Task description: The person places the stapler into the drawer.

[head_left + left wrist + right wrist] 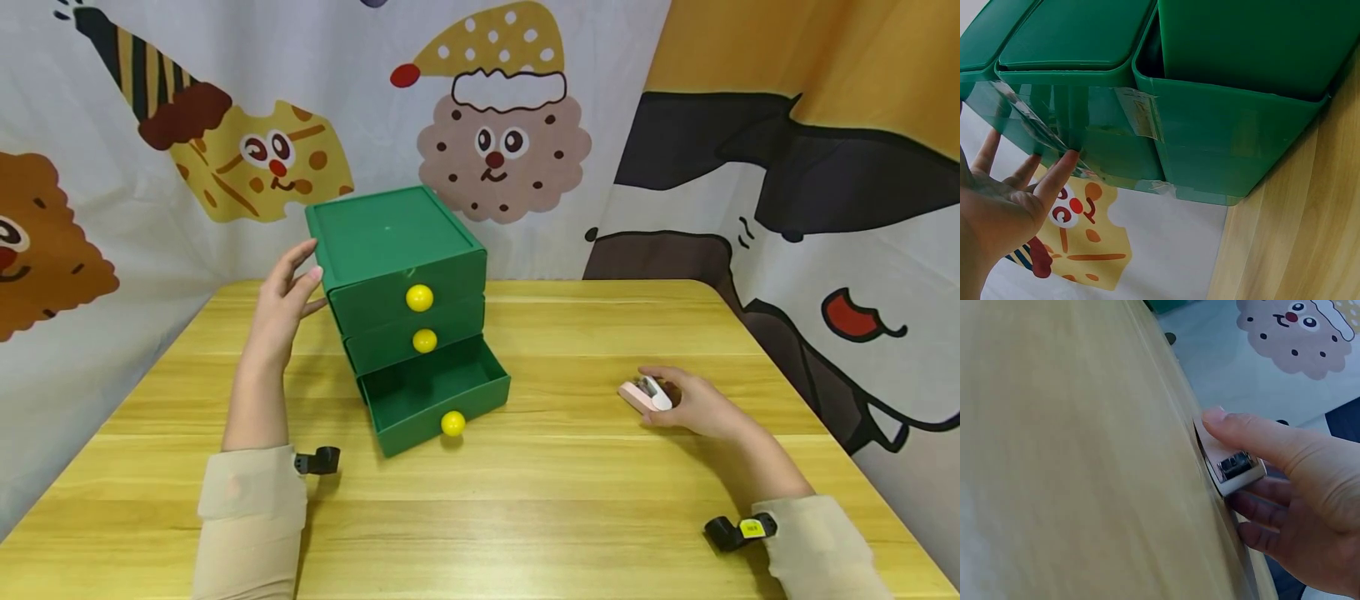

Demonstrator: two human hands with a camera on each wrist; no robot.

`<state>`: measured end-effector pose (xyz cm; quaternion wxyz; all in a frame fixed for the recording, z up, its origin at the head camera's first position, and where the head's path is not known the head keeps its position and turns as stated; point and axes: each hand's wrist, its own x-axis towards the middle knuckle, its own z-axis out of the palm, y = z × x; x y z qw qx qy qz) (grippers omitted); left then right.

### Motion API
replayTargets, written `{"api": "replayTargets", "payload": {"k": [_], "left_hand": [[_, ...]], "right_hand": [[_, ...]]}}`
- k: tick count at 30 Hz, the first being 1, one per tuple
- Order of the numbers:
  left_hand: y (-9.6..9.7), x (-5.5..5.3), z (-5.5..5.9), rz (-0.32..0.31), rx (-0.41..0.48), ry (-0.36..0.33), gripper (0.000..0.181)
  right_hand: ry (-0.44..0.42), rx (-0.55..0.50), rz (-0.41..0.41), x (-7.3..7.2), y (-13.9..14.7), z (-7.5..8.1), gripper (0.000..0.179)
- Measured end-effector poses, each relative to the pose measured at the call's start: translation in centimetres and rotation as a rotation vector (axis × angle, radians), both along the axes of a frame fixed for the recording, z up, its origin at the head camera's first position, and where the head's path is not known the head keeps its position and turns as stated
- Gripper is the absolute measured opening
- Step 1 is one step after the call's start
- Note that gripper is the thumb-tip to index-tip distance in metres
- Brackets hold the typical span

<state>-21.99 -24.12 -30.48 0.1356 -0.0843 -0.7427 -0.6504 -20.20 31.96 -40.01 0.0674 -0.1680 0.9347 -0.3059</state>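
A green desktop drawer cabinet stands left of centre, its front bearing round yellow knobs. Its bottom drawer is pulled out and shows a bare inside. My left hand rests against the cabinet's left side with fingers spread; in the left wrist view, fingertips meet the taped side wall. Over on the right, my right hand holds a small pink and white stapler between thumb and fingers, low at the tabletop. The right wrist view shows the thumb along the stapler's pink part.
Both hands work over a light wooden table. Behind it hangs a cloth backdrop with cartoon snacks, close to the cabinet's back. Small black cameras are strapped at both sleeves.
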Motion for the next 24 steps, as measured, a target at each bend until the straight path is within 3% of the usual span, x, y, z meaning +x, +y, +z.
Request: {"api": "replayTargets", "payload": {"k": [13, 24], "left_hand": [[-0.1, 0.0, 0.0, -0.007, -0.001, 0.003, 0.053], [-0.1, -0.1, -0.1, -0.011, 0.003, 0.004, 0.053]], "right_hand": [[0.036, -0.043, 0.002, -0.3, -0.5, -0.4, 0.077], [0.226, -0.049, 0.008, 0.0, -3.3, 1.1, 0.071]]}}
